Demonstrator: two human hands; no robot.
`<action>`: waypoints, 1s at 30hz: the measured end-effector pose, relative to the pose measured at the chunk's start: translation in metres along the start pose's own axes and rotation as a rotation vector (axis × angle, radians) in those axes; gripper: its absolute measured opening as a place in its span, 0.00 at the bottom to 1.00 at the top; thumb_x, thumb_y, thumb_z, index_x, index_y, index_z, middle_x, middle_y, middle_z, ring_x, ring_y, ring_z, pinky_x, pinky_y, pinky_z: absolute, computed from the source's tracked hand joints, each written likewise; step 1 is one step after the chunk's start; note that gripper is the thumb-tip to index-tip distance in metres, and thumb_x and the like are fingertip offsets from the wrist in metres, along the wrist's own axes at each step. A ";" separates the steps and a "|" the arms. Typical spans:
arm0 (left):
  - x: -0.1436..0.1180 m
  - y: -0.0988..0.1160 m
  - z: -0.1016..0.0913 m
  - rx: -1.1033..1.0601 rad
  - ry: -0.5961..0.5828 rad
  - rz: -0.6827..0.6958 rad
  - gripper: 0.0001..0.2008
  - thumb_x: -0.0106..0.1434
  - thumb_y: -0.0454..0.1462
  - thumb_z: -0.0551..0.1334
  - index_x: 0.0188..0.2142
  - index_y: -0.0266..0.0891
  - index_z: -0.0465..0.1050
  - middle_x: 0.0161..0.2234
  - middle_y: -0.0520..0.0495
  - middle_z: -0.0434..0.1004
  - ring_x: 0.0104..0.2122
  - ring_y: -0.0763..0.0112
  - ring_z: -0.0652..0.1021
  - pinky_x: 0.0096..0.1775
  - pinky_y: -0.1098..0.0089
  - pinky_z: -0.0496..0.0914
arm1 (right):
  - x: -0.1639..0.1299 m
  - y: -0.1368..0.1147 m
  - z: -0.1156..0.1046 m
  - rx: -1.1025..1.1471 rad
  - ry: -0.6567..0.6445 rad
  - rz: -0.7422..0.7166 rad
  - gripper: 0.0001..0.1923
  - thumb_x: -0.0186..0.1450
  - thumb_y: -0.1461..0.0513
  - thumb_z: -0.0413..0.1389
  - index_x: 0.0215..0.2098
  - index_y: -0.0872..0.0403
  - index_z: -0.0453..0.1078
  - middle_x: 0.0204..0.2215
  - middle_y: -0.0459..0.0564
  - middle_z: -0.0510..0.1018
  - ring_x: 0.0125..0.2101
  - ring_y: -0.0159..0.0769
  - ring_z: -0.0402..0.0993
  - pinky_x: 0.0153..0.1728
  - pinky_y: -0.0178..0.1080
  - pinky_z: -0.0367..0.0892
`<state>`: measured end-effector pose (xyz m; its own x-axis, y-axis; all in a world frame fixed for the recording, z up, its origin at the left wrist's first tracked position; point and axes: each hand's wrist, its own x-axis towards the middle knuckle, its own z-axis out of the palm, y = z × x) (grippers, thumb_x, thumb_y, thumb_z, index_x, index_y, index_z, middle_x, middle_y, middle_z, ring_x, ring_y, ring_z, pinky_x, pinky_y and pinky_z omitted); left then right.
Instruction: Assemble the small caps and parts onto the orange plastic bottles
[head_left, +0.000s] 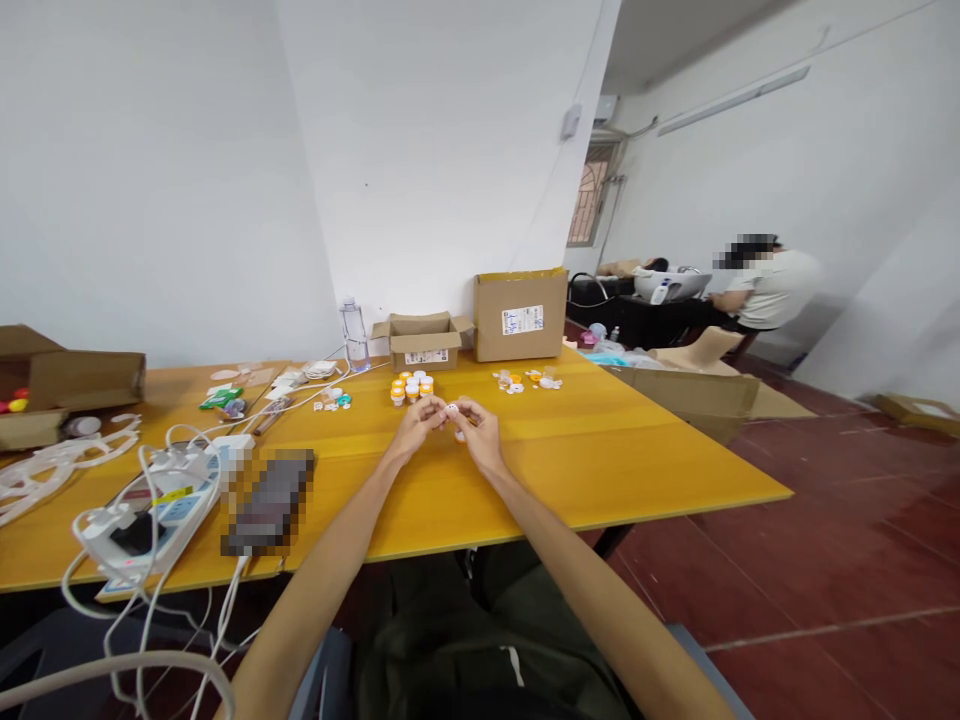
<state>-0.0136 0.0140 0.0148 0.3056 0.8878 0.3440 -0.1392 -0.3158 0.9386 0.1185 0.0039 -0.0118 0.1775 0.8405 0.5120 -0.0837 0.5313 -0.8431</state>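
Note:
My left hand and my right hand meet above the yellow table, fingertips together around a small white cap-like piece. Something small and orange shows just under my right fingers; I cannot tell what it is. Behind my hands stands a cluster of small orange vials with white caps. More loose caps and vials lie to the right of that cluster.
Two cardboard boxes and a clear water bottle stand at the table's back. A power strip with white cables and a blurred dark object lie at the left. Another person sits at a far desk.

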 end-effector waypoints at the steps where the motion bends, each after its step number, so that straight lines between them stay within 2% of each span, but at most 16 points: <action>1: 0.000 0.000 0.000 0.001 -0.002 0.000 0.15 0.51 0.45 0.72 0.29 0.39 0.72 0.23 0.53 0.71 0.26 0.72 0.72 0.31 0.71 0.66 | 0.000 0.000 0.000 0.000 0.000 -0.006 0.16 0.56 0.48 0.61 0.27 0.51 0.75 0.25 0.47 0.75 0.26 0.34 0.70 0.21 0.34 0.65; 10: 0.001 -0.001 -0.001 0.029 -0.009 0.003 0.13 0.52 0.44 0.71 0.29 0.39 0.72 0.23 0.54 0.71 0.25 0.73 0.71 0.31 0.71 0.65 | -0.001 0.000 0.001 0.003 -0.003 -0.018 0.16 0.57 0.47 0.60 0.27 0.51 0.74 0.25 0.46 0.74 0.25 0.33 0.69 0.21 0.34 0.65; 16: 0.001 0.001 0.000 0.023 -0.004 0.009 0.16 0.53 0.47 0.71 0.28 0.39 0.71 0.23 0.53 0.71 0.24 0.74 0.71 0.30 0.71 0.65 | -0.002 -0.007 0.003 0.044 0.007 -0.006 0.14 0.55 0.49 0.61 0.27 0.51 0.74 0.25 0.45 0.72 0.25 0.32 0.69 0.22 0.33 0.66; 30: 0.002 0.000 0.000 0.021 -0.028 0.034 0.18 0.52 0.49 0.71 0.28 0.38 0.72 0.22 0.53 0.72 0.22 0.75 0.70 0.29 0.72 0.65 | -0.001 -0.006 0.002 0.023 0.012 0.026 0.16 0.54 0.48 0.61 0.26 0.52 0.73 0.21 0.44 0.72 0.21 0.31 0.65 0.19 0.33 0.61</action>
<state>-0.0130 0.0157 0.0159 0.3275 0.8668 0.3761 -0.1307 -0.3527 0.9266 0.1168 0.0004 -0.0072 0.1871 0.8526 0.4879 -0.1111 0.5118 -0.8519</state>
